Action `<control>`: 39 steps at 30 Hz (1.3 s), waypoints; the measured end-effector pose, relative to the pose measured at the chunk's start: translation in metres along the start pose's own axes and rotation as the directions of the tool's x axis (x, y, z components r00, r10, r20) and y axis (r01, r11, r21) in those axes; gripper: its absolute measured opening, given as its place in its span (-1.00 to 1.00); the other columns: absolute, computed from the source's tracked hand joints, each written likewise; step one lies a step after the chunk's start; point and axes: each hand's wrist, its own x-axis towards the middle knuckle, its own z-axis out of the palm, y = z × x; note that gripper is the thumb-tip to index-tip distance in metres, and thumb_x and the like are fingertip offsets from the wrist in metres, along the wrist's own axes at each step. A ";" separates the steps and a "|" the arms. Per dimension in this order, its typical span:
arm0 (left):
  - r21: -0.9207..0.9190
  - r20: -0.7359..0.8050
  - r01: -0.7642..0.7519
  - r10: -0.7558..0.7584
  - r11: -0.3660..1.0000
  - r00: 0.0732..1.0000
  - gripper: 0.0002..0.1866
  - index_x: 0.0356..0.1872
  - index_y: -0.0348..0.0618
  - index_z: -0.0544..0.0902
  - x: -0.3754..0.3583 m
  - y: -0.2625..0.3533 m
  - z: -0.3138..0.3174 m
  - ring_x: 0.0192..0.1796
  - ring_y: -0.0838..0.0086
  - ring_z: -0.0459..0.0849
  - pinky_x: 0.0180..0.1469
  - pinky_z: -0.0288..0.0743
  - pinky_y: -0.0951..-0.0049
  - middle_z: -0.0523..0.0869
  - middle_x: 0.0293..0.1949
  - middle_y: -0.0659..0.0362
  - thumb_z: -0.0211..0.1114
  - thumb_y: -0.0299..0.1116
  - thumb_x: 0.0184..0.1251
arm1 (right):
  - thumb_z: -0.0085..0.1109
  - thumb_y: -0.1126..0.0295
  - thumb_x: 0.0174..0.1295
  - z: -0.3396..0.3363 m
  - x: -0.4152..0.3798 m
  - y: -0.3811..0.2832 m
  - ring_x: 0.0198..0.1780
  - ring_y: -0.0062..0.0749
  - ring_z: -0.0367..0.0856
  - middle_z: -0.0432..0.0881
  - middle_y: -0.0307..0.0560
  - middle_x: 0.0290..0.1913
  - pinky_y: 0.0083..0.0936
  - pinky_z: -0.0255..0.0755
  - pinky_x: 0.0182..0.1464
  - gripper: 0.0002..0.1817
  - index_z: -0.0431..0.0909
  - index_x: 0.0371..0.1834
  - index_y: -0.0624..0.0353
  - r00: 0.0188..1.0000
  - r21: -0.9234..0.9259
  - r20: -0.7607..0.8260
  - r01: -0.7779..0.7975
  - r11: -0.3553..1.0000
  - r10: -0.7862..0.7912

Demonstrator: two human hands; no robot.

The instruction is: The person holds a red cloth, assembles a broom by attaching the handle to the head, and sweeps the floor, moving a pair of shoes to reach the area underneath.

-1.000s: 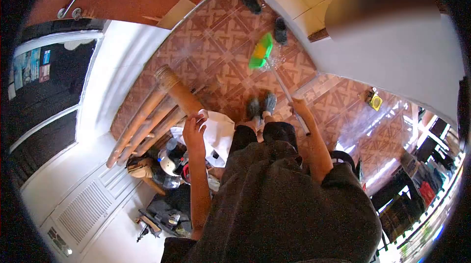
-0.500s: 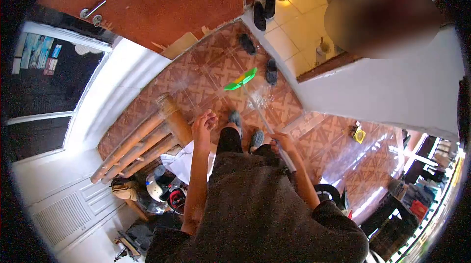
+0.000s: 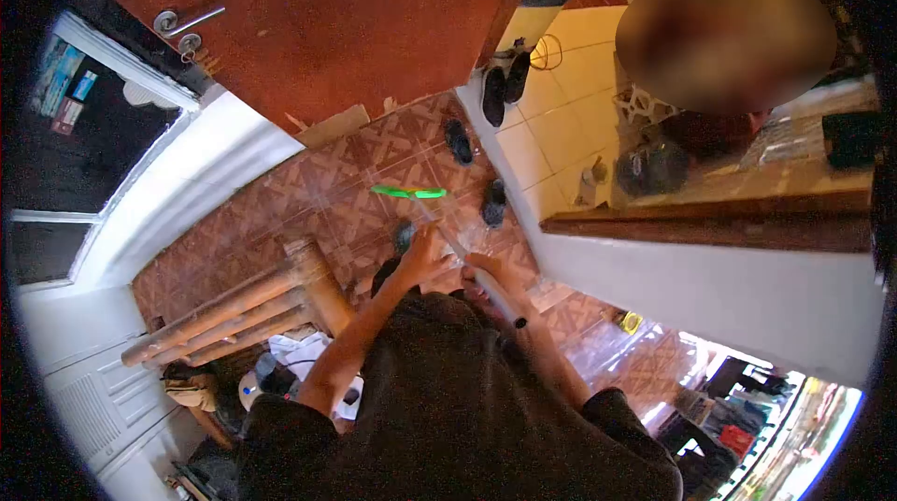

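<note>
A broom with a long pale handle and a bright green head [image 3: 408, 193] slants across the tiled floor in front of me. My right hand [image 3: 488, 279] is wrapped round the upper part of the handle, whose dark end [image 3: 520, 322] sticks out behind it. Lower down, my left hand [image 3: 428, 253] is closed at the shaft, slightly blurred. Pale scattered bits or wet marks lie on the tiles beside the handle. Two dark shoes, one upper [image 3: 458, 141] and one lower [image 3: 493, 203], rest to the right of the broom head.
A reddish-brown door [image 3: 318, 34] stands ahead. Left of me lies a wooden frame of thick rails [image 3: 229, 305], with white cloth [image 3: 297, 351] behind it. On the right, a low white wall [image 3: 691, 286] borders a tiled room where a person with a blurred head is present.
My left hand has come down from the raised position to the broom handle. The broom head has swung left and closer to me, and the view has shifted.
</note>
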 end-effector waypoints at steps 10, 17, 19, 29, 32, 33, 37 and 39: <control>0.216 -0.083 -0.031 0.050 0.976 0.995 -0.68 -0.58 -0.17 0.52 0.112 -0.114 -0.014 -0.34 0.01 0.56 -0.30 0.38 0.04 0.53 -0.52 0.00 0.33 -0.17 0.21 | -0.05 0.16 0.38 0.037 0.021 -0.086 -0.71 -0.65 0.26 0.39 -0.26 -0.59 -0.74 0.08 -0.77 -0.73 0.38 -0.32 0.14 0.991 0.282 0.123 -0.077 0.956 0.044; 0.164 0.194 -0.064 0.032 0.984 0.981 -0.71 -0.62 -0.17 0.55 0.190 -0.111 -0.008 -0.41 -0.05 0.57 -0.35 0.36 0.00 0.57 -0.58 -0.04 0.40 -0.22 0.05 | 0.03 0.24 0.34 -0.068 0.050 -0.110 -0.64 -0.65 0.30 0.40 -0.25 -0.57 -0.75 0.20 -0.63 -0.55 0.41 0.18 0.34 0.957 0.597 -0.264 0.262 0.758 -0.122; 0.275 0.234 -0.030 -0.037 0.961 0.972 -0.76 -0.57 -0.18 0.58 0.208 -0.134 0.008 -0.39 -0.05 0.59 -0.34 0.40 0.00 0.58 -0.57 -0.05 0.41 -0.25 0.02 | 0.01 0.23 0.38 -0.094 0.070 -0.132 -0.66 -0.65 0.29 0.38 -0.29 -0.62 -0.74 0.19 -0.64 -0.55 0.40 0.21 0.30 0.875 0.467 -0.446 0.407 0.785 -0.188; 0.355 0.317 0.209 -0.328 0.911 0.890 -0.83 -0.45 -0.14 0.64 0.274 -0.210 0.077 -0.40 -0.07 0.61 -0.31 0.48 0.01 0.62 -0.53 -0.06 0.29 -0.27 0.19 | 0.19 0.19 0.21 -0.409 0.345 0.077 -0.38 -0.17 0.63 0.65 -0.01 -0.44 -0.32 0.49 -0.34 -0.74 0.63 -0.43 0.16 0.619 -0.991 -0.132 -0.088 0.099 -0.774; 0.441 0.388 0.231 -0.416 0.867 0.822 -0.86 -0.43 -0.21 0.64 0.286 -0.229 0.103 -0.30 -0.04 0.64 -0.29 0.49 0.03 0.66 -0.28 -0.10 0.27 -0.36 0.22 | 0.21 0.19 0.17 -0.445 0.409 0.124 -0.33 -0.06 0.64 0.66 0.07 -0.41 -0.26 0.51 -0.27 -0.75 0.63 -0.45 0.16 0.748 -0.871 -0.349 -0.036 0.491 -0.565; 0.448 0.402 0.242 -0.436 0.861 0.805 -0.86 -0.43 -0.23 0.64 0.286 -0.243 0.114 -0.27 -0.04 0.64 -0.29 0.50 0.03 0.64 -0.22 -0.11 0.27 -0.36 0.21 | 0.22 0.19 0.16 -0.449 0.432 0.129 -0.31 -0.03 0.64 0.66 0.10 -0.41 -0.24 0.51 -0.24 -0.75 0.63 -0.46 0.16 0.783 -0.794 -0.398 -0.032 0.607 -0.478; 0.413 0.400 0.292 -0.460 0.862 0.793 -0.86 -0.41 -0.28 0.64 0.265 -0.312 0.156 -0.20 -0.02 0.64 -0.28 0.51 0.05 0.57 -0.04 -0.16 0.28 -0.39 0.17 | 0.20 0.20 0.14 -0.470 0.507 0.132 -0.36 -0.05 0.66 0.67 0.12 -0.42 -0.22 0.50 -0.29 -0.73 0.65 -0.44 0.20 0.703 -0.693 -0.616 -0.267 0.670 -0.356; 0.349 0.391 0.329 -0.455 0.877 0.800 -0.86 -0.42 -0.28 0.64 0.260 -0.343 0.178 -0.22 0.00 0.65 -0.27 0.52 0.07 0.58 -0.07 -0.16 0.28 -0.39 0.17 | 0.19 0.20 0.14 -0.492 0.543 0.139 -0.39 -0.03 0.65 0.66 0.13 -0.43 -0.20 0.49 -0.31 -0.73 0.65 -0.42 0.21 0.664 -0.745 -0.607 -0.286 0.603 -0.436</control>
